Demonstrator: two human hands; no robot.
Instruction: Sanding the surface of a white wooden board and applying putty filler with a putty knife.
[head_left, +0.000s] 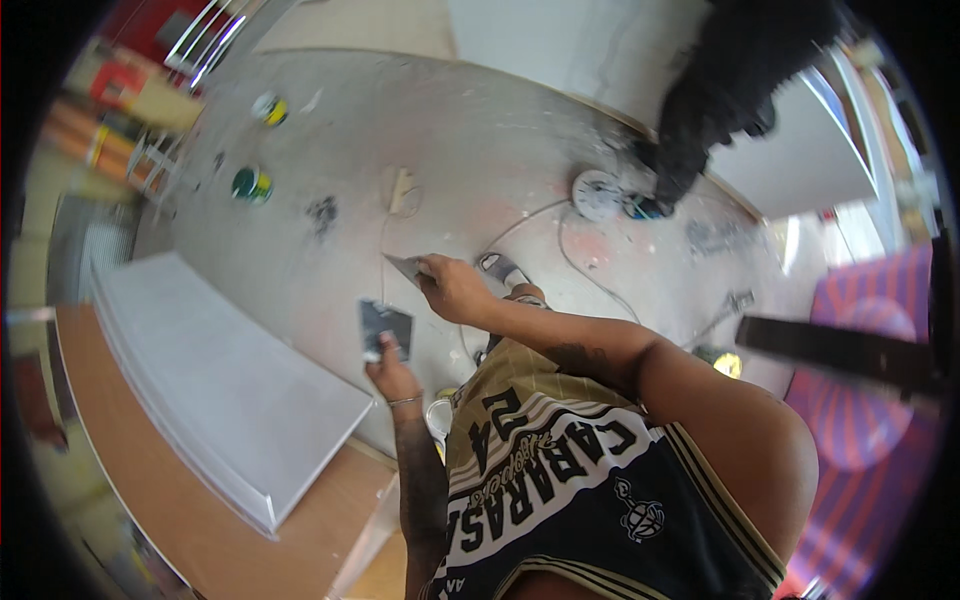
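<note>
My left hand (393, 374) is closed on a dark, flat, rectangular putty spreader (384, 326), its thumb lying on the face of the plate. A short way above and to the right, my right hand (456, 292) grips a thin grey putty knife (402, 265) whose blade points left. The two tools are apart, both held in the air over the floor. My right fingers hide the rest of the knife. Left of my left hand lies a long white panel (230, 370) on a brown board (150, 440).
A person in dark clothes (710, 90) stands at the far right beside a round white object (597, 194) with cables on the floor. Two tubs, a green one (251, 185) and a white-and-yellow one (269, 109), stand far left. A power strip (402, 190) lies ahead.
</note>
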